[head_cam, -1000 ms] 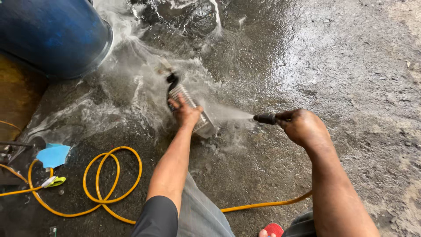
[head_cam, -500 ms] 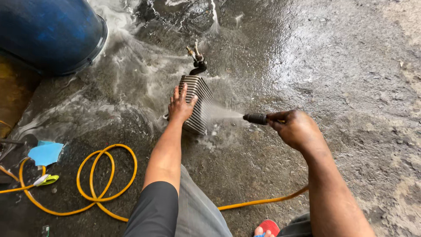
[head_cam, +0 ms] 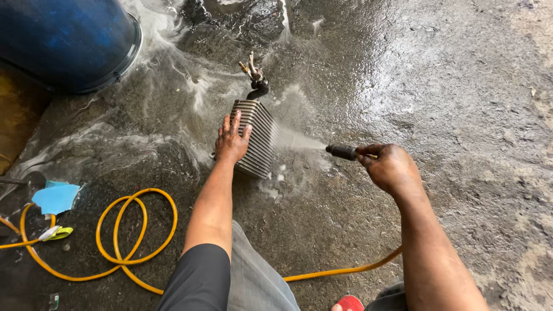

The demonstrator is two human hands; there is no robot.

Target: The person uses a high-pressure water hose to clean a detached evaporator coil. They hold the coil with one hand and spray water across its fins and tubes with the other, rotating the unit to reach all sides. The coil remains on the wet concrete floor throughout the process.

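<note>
Wet concrete floor (head_cam: 461, 86); left hand (head_cam: 230, 141) flat, fingers spread on finned coil (head_cam: 259, 138); right hand (head_cam: 391, 168) grips spray nozzle (head_cam: 343, 152); rinsing underway, foam remains beside coil.

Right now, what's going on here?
A person is washing a finned metal coil unit stood on edge on the wet concrete floor. The left hand steadies it with a flat palm, while the right hand keeps a grip on a spray nozzle, jetting water against its side. A yellow hose lies coiled nearby, beside a blue barrel.
</note>
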